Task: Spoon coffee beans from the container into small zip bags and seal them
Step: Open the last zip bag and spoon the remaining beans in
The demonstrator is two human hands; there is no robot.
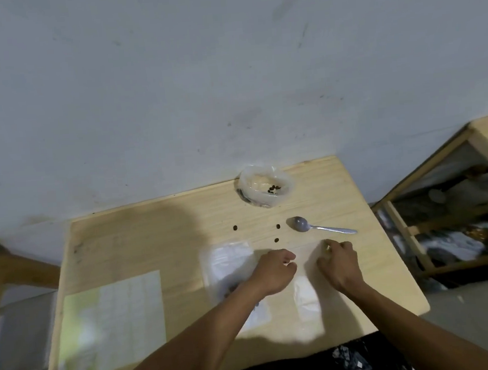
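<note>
1. Zip bag [306, 291], clear and nearly invisible against the wooden table [142, 245], lies flat between the two hands, its mouth toward the spoon [319, 228]. It looks feather-light, limp and slick; best taken at the top corners beside the zip strip.
2. Left hand [273, 271] has fingers curled at the bag's left top edge, seemingly pinching the film.
3. Right hand [338, 262] is likewise curled at the right top edge, apparently gripping it; the film is too faint to be sure.
4. Coffee beans [273, 188] remain in the plastic-lined container [263, 189] near the wall; three strays [277, 240] lie loose.
</note>
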